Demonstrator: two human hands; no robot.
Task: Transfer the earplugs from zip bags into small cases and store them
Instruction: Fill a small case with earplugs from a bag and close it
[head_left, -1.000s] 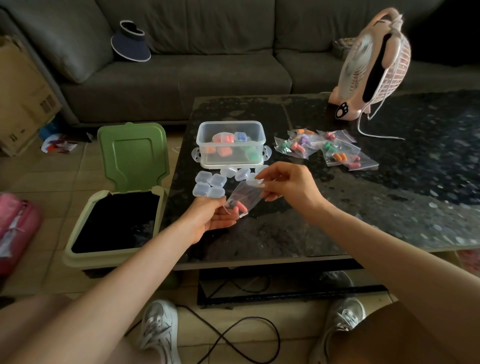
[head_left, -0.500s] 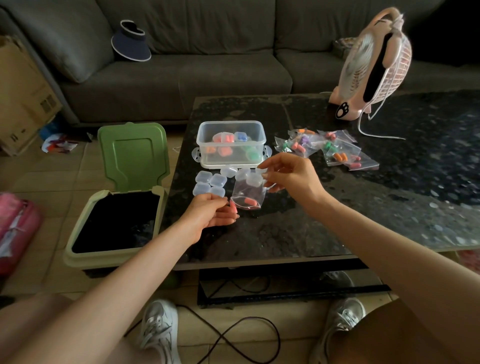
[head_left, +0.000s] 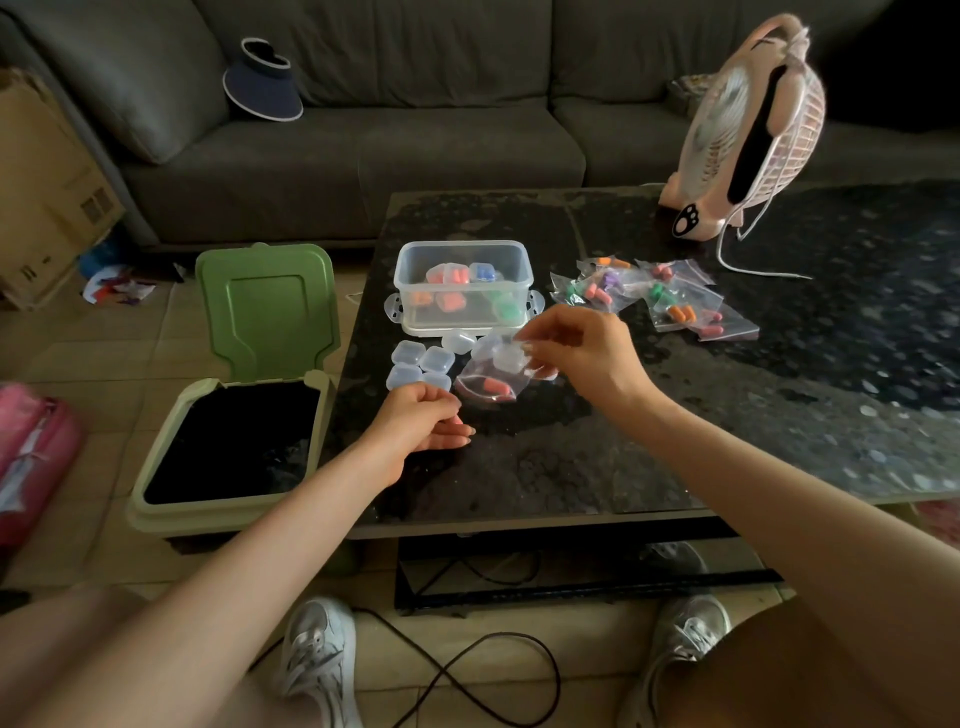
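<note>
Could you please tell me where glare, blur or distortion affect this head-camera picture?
Head view: glare whitens the glossy table toward the picture's right; the right hand and the zip bag it pinches are slightly blurred; wide-angle distortion bows the edges; the sofa is dim.

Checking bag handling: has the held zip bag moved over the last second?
Yes. The zip bag has shifted slightly toward the clear box; only the right hand pinches it now, the left hand has let go.
</note>
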